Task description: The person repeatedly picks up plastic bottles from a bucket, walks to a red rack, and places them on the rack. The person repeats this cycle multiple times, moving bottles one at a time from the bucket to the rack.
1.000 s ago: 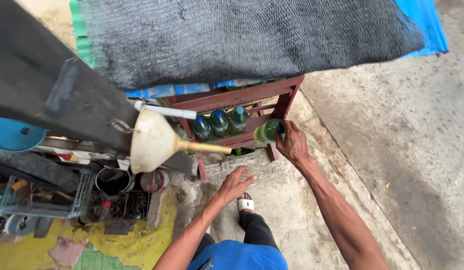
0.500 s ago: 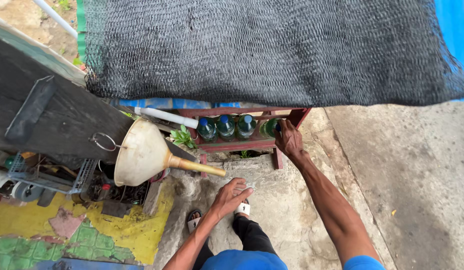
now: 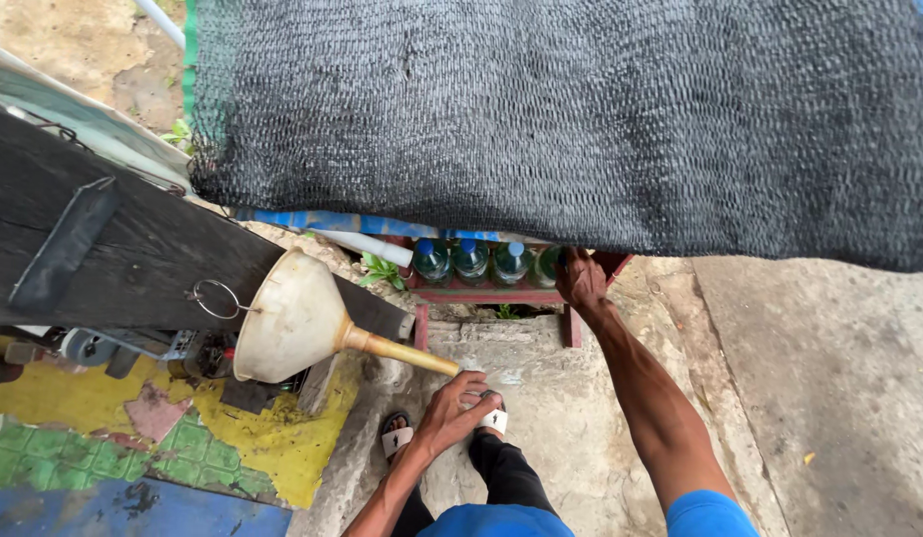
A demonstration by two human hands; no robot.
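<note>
My right hand (image 3: pixel 583 278) reaches out to a low red wooden rack (image 3: pixel 486 295) and is closed around a green glass bottle (image 3: pixel 549 265) at its right end. Three more bottles with blue caps (image 3: pixel 470 261) stand in a row to its left. My left hand (image 3: pixel 458 406) hangs lower with loosely curled fingers, holding nothing, just under the brass spout of a large cream funnel (image 3: pixel 294 315). The funnel hangs by a wire ring from a dark wooden beam (image 3: pixel 133 249).
A black mesh sheet (image 3: pixel 581 119) covers the top of the view and hides the rack's upper part. Below lies rough concrete ground (image 3: pixel 830 378). Yellow and green painted floor (image 3: pixel 103 438) and machine parts sit at the left. My sandalled feet (image 3: pixel 397 435) stand beneath.
The view has tilted so the mesh sheet fills more of the frame. My right hand stays on the green bottle at the rack. My left hand has shifted slightly toward the funnel's spout.
</note>
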